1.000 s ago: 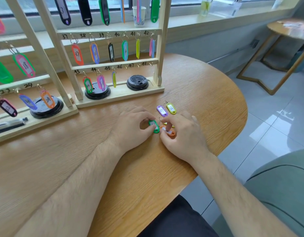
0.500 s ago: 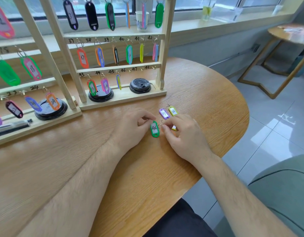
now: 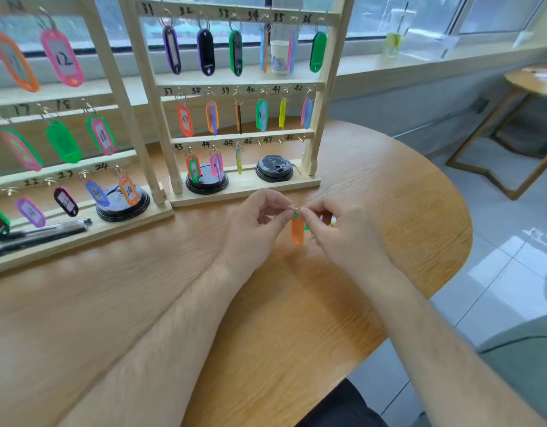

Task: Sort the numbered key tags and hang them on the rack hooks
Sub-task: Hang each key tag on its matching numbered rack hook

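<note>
**Item:** orange tag (image 3: 297, 232), hanging upright from its ring (image 3: 295, 207), raised clear of the tabletop (image 3: 296, 303) near the middle of the view. Its number is not readable. A green sliver (image 3: 306, 227) is showing at the tag's 3 o'clock edge. Whether it is a second tag on the same ring cannot be told.

**Holders:** the left hand (image 3: 253, 226) is pinching the ring from 9 o'clock, its fingers (image 3: 286, 214) pressed together on the wire. The right hand (image 3: 346, 234) is pinching it from 3 o'clock in the same way. The other fingers of both hands are curling loosely.

**Nearby:** loose tags (image 3: 333, 220) are lying on the tabletop at 3 o'clock of the orange tag, mostly hidden behind the right hand.

**Rack** (image 3: 244, 192): standing near, at 12 o'clock. Its bottom rail is carrying tags at 43, 44 and 45, while hooks (image 3: 260, 143) 46, 47 and 48 are standing bare. Two lids (image 3: 274, 168) are resting on its base.

**Second rack** (image 3: 81, 224): standing at 10 o'clock, well apart, with a pen (image 3: 41, 232) lying on its base.

**Step, as judged:** one tag is being readied at the ring, so sorting is giving way to hanging, and few hooks remain.

**Next move:** this calls for reading the number, then carrying the ring toward 12 o'clock. The ring should face the tip of the matching bare hook, with the tag hanging free of its neighbour at 45.
</note>
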